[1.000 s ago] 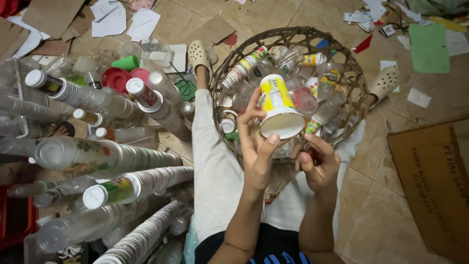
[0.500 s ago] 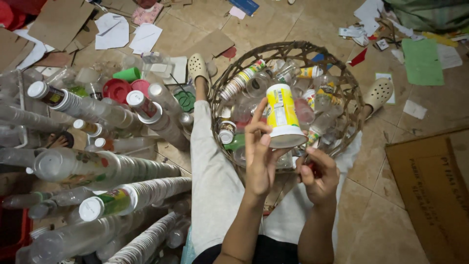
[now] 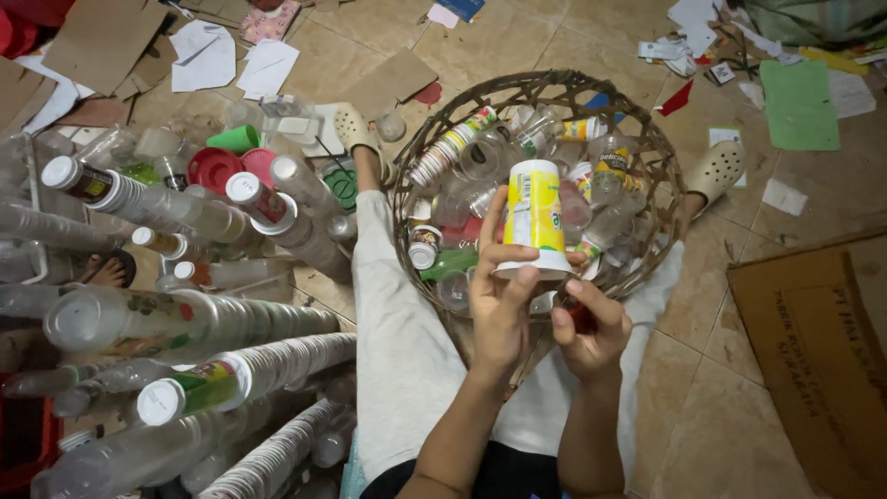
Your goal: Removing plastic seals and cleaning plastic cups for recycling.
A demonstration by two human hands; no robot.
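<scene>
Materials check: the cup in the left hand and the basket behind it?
Cup: looks like thin plastic, white with a glossy yellow printed wrap; might be coated paper. Basket: woven brown strips, probably rattan or bamboo, matte, with an open lattice you can see through.

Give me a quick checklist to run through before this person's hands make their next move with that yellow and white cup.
1. Cup held firmly: ok. The left hand wraps the yellow and white cup, mouth down.
2. Right hand free: not ok. The right hand touches the cup's rim and seems to hold something small and red.
3. Cup empty: cannot tell, its inside is hidden.
4. Room in the woven basket: ok, cups and bottles do not reach its rim.
5. Stacked cup rows within reach: ok, they lie beside the left leg.
</scene>
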